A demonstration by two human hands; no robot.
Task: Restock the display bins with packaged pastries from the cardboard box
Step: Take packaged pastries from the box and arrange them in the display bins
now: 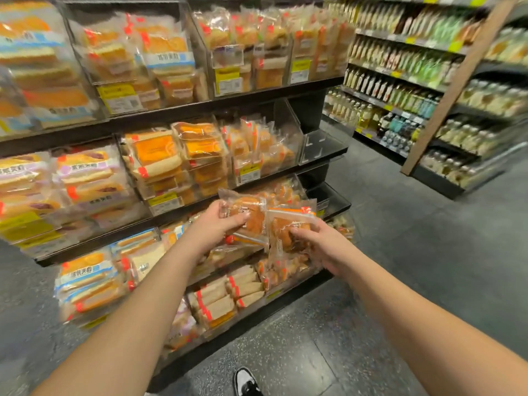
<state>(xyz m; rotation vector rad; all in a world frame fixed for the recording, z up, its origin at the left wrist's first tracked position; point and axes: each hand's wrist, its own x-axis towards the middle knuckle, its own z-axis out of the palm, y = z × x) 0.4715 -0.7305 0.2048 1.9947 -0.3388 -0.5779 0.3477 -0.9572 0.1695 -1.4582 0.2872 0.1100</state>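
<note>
Both arms are out in front of the black shelf unit (pixel 200 107), and each hand has a packaged pastry. The left hand (pixel 217 224) grips a clear-wrapped round pastry (pixel 248 212), thumb on the front of the wrapper and fingers (pixel 238 217) curled round its left edge. The right hand (pixel 323 244) holds a second pastry packet (pixel 288 227) from below, fingers curled under its lower right corner. The two packets overlap edge to edge in mid-air, just in front of the third shelf level, where a clear bin (pixel 297 184) already holds similar pastries. One level up at the right end, an acrylic bin (pixel 317 144) looks empty beside a part-filled one (pixel 263 150). The other bins to the left are packed with orange and white bread packets, blurred. A black-and-white shoe (pixel 245 381) shows on the speckled grey floor (pixel 400 252). Bottles line the aisle shelves (pixel 400 81) at right. The cardboard box is out of view.
</note>
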